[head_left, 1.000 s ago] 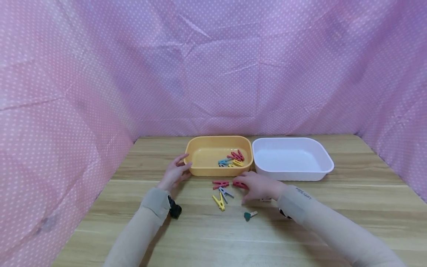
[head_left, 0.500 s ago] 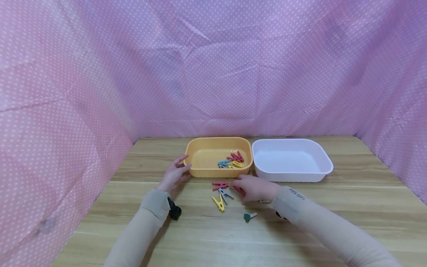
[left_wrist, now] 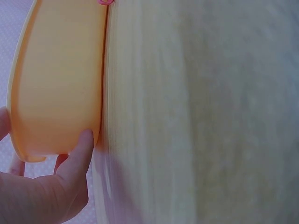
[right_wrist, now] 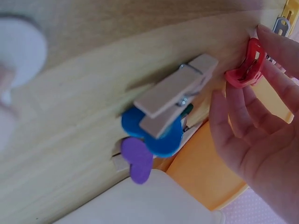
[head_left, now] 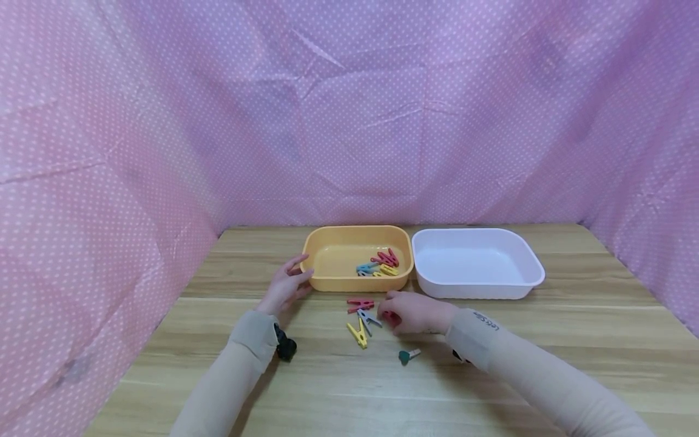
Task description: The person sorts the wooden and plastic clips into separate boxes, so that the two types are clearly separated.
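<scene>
- One red clothespin, pinched by our right hand, in front of the orange tub.
- Our left hand touches the tub, fingers relaxed.
- Likely we're picking up; lifting wants firmness.

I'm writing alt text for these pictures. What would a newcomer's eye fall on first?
Probably the pink polka-dot cloth filling the background in the head view. Next, the orange tray, with colorful clothespins in its right part, and the white tray beside it on the right. On the near side of the trays, the right grip pinches a red clip.
</scene>
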`<state>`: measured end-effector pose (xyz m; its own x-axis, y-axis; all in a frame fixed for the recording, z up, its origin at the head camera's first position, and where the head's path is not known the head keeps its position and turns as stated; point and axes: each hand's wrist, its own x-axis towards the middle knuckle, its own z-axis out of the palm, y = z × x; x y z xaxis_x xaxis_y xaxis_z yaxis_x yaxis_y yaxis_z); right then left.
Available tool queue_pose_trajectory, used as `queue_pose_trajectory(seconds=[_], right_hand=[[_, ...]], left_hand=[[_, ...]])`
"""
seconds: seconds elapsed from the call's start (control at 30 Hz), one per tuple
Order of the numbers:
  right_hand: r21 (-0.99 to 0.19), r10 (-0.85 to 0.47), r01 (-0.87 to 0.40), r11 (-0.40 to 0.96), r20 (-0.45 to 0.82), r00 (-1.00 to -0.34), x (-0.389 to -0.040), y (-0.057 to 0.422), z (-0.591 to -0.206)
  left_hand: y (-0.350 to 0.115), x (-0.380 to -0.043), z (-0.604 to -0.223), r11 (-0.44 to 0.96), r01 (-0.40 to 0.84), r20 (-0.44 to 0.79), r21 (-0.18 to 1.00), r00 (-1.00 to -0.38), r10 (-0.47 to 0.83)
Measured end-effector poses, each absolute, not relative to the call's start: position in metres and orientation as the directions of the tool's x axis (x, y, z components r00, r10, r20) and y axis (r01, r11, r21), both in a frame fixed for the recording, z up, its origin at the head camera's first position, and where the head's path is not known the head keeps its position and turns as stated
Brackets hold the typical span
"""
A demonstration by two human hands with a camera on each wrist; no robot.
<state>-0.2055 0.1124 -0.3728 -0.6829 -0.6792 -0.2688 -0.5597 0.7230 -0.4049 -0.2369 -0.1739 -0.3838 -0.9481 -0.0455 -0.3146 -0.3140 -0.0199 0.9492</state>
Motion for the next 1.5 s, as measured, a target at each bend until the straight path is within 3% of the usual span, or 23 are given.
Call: queue_pose_trajectory(seconds=[0.77, 1.5], right_hand=[[-0.481, -0.737, -0.597, 0.642, -0.170, -0.655, -0.196, 0.124, -0.362], [-0.448, -0.688, -0.596, 0.666, -0.060, -0.723, -0.192, 0.131, -0.353]], left_hand=[[-0.170, -0.229, -0.386, -0.046, -0.311, -0.314, 0.949, -0.947, -0.065], [-0.167, -0.225, -0.384, -0.044, -0.305, -0.308, 0.951, -0.949, -0.072]])
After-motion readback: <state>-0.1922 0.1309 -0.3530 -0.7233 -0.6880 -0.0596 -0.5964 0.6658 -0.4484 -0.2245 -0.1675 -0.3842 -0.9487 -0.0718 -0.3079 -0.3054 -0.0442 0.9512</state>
